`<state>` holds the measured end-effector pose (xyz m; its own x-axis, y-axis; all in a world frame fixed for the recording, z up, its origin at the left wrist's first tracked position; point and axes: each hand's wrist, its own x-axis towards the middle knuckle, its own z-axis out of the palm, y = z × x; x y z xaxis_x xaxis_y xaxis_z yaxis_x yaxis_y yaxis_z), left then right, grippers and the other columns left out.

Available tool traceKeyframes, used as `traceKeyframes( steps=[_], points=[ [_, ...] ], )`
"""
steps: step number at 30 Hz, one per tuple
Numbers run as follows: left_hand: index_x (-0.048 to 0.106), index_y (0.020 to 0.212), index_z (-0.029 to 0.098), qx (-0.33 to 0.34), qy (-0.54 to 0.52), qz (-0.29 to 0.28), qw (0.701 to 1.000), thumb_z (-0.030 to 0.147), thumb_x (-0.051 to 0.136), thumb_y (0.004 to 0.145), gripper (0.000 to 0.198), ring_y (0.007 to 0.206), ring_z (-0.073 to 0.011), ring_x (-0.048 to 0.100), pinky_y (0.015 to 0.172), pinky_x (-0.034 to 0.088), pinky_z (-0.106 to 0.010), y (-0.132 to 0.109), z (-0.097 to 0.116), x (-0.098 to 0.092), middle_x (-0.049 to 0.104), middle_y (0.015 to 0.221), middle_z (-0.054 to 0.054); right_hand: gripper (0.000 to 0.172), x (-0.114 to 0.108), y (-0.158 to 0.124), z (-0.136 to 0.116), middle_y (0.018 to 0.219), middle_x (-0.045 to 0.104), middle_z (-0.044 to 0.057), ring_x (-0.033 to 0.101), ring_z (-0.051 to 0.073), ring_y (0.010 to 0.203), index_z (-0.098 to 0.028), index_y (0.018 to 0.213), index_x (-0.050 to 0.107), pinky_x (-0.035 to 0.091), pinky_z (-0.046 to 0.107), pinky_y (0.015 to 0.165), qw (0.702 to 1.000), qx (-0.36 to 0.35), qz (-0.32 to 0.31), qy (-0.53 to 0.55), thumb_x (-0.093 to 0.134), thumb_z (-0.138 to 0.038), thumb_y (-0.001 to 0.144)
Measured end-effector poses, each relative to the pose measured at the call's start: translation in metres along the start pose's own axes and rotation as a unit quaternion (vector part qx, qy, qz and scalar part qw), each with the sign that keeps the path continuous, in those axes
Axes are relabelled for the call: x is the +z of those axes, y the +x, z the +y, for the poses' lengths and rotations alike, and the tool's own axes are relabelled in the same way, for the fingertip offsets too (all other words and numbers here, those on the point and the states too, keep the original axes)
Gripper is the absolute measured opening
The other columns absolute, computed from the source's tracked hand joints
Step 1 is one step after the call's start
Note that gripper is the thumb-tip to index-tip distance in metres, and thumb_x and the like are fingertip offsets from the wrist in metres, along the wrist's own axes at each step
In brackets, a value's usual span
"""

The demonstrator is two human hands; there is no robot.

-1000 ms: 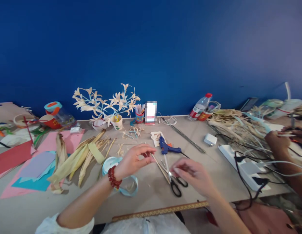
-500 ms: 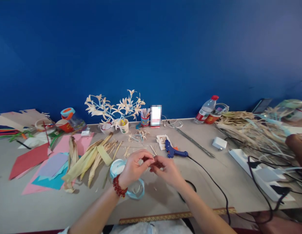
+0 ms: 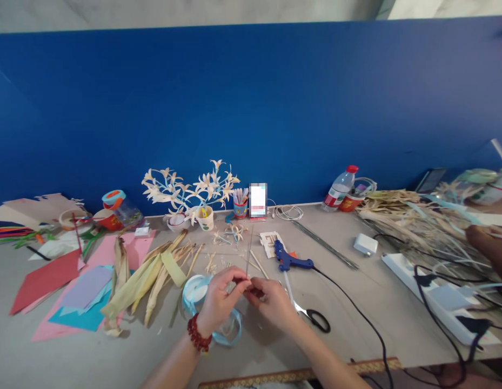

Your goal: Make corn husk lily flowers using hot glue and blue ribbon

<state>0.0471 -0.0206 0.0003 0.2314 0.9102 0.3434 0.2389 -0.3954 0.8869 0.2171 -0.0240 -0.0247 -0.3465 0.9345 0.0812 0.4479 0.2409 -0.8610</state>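
My left hand [image 3: 225,296], with a red bead bracelet at its wrist, pinches at the lower end of a thin wire [image 3: 249,251] that points up and away. Opposite it, my right hand [image 3: 270,302] is closed too, its fingertips meeting those of the left; whatever small thing lies between them is hidden. A roll of light blue tape [image 3: 195,290] sits beside and partly behind my left hand. Scissors [image 3: 311,317] with black handles lie right of my right hand, below a blue glue gun [image 3: 293,260].
Corn husks [image 3: 143,281] and coloured paper [image 3: 48,278] spread at the left. Husk flowers [image 3: 206,189] in cups stand by the wall. A bottle [image 3: 340,189], a power strip [image 3: 424,294] and another person's hand [image 3: 488,246] are at the right.
The view has tilted up, showing the top of the blue wall. My hands have parted from the scissors' line of sight, and the thin wire now shows above my fingertips.
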Motion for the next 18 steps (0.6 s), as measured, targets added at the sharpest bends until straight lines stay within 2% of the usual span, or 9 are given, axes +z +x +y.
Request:
traceKeyframes(
  steps=[6, 9, 11, 14, 16, 18],
  points=[
    [0.066, 0.082, 0.021, -0.003, -0.01, 0.013, 1.0, 0.025, 0.061, 0.086, 0.008, 0.079, -0.0186, 0.063, 0.076, 0.049, -0.032, 0.002, 0.001, 0.002, 0.067, 0.081, -0.004, 0.01, -0.003, -0.001, -0.002, 0.074, 0.07, 0.002, 0.063, 0.018, 0.067, -0.021, 0.08, 0.068, 0.043, 0.026, 0.063, 1.0, -0.012, 0.007, 0.001, 0.058, -0.02, 0.082],
    [0.066, 0.086, 0.021, -0.044, -0.071, 0.038, 0.996, 0.026, 0.063, 0.085, 0.006, 0.077, -0.0173, 0.064, 0.074, 0.05, -0.03, 0.012, 0.012, 0.0, 0.067, 0.081, -0.003, 0.006, -0.001, -0.002, -0.004, 0.072, 0.069, 0.001, 0.063, 0.017, 0.067, -0.02, 0.078, 0.067, 0.044, 0.026, 0.064, 0.994, 0.0, -0.022, 0.106, 0.062, -0.02, 0.08],
    [0.065, 0.089, 0.02, -0.084, -0.155, 0.05, 0.983, 0.027, 0.063, 0.085, 0.008, 0.074, -0.0157, 0.064, 0.072, 0.05, -0.029, 0.021, 0.021, -0.001, 0.068, 0.078, -0.002, 0.01, 0.004, -0.003, -0.003, 0.067, 0.067, 0.0, 0.061, 0.015, 0.062, -0.019, 0.073, 0.064, 0.045, 0.025, 0.061, 0.969, 0.029, -0.065, 0.238, 0.069, -0.026, 0.078],
    [0.065, 0.09, 0.019, -0.093, -0.259, 0.054, 0.96, 0.027, 0.065, 0.084, 0.009, 0.07, -0.0128, 0.062, 0.069, 0.05, -0.025, 0.038, 0.034, -0.003, 0.068, 0.074, -0.001, 0.026, 0.013, -0.008, -0.001, 0.066, 0.068, 0.0, 0.062, 0.013, 0.058, -0.018, 0.071, 0.061, 0.048, 0.026, 0.06, 0.9, 0.076, -0.126, 0.409, 0.079, -0.037, 0.072],
    [0.065, 0.09, 0.018, -0.096, -0.307, 0.056, 0.945, 0.027, 0.067, 0.084, 0.011, 0.068, -0.0113, 0.061, 0.066, 0.049, -0.024, 0.048, 0.04, -0.004, 0.067, 0.073, -0.001, 0.031, 0.018, -0.011, 0.001, 0.068, 0.07, 0.001, 0.064, 0.013, 0.058, -0.017, 0.073, 0.061, 0.05, 0.026, 0.061, 0.875, 0.094, -0.145, 0.451, 0.083, -0.039, 0.069],
    [0.065, 0.089, 0.017, -0.111, -0.342, 0.062, 0.931, 0.028, 0.069, 0.082, 0.013, 0.067, -0.0107, 0.06, 0.063, 0.049, -0.023, 0.056, 0.043, -0.003, 0.067, 0.072, -0.001, 0.033, 0.02, -0.014, 0.001, 0.07, 0.071, 0.002, 0.065, 0.013, 0.057, -0.016, 0.074, 0.062, 0.05, 0.026, 0.06, 0.867, 0.102, -0.151, 0.463, 0.085, -0.039, 0.068]
  ],
)
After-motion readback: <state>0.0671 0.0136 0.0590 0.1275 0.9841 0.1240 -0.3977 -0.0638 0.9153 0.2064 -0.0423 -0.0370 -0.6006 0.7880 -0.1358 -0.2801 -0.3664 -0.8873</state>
